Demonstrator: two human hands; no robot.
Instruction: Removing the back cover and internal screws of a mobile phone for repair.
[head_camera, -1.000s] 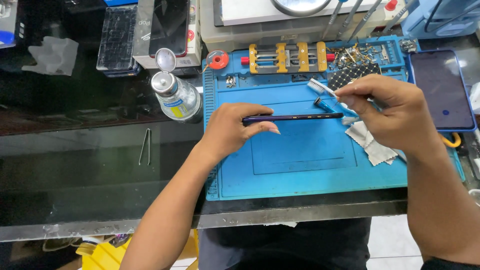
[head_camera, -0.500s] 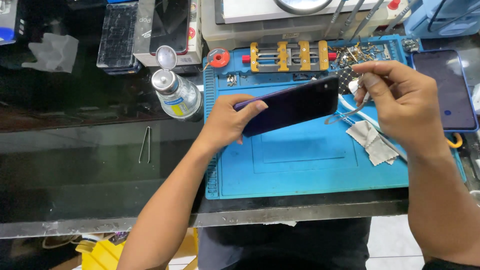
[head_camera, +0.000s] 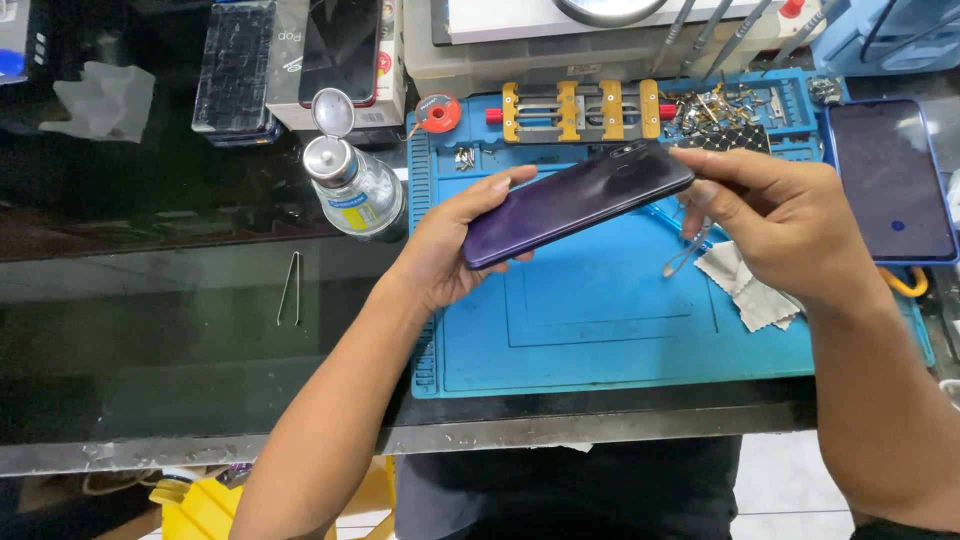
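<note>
A dark purple smartphone (head_camera: 575, 198) is held back side up above the blue work mat (head_camera: 600, 330). My left hand (head_camera: 455, 240) grips its left end, thumb along the near edge and fingers on the far edge. My right hand (head_camera: 785, 225) pinches the phone's right end by the camera corner. Metal tweezers (head_camera: 685, 255) hang below my right fingers. A crumpled white cloth (head_camera: 745, 285) lies on the mat under my right hand.
A clear liquid bottle (head_camera: 355, 185) with an open flip cap stands left of the mat. A metal clamp jig (head_camera: 585, 110) and small screws sit at the mat's far edge. Another dark phone (head_camera: 890, 180) lies at right. Tweezers (head_camera: 288, 290) rest on the black bench.
The phone went from edge-on to tilted, its purple back now facing up. My right hand moved from above the phone to pinching its right end.
</note>
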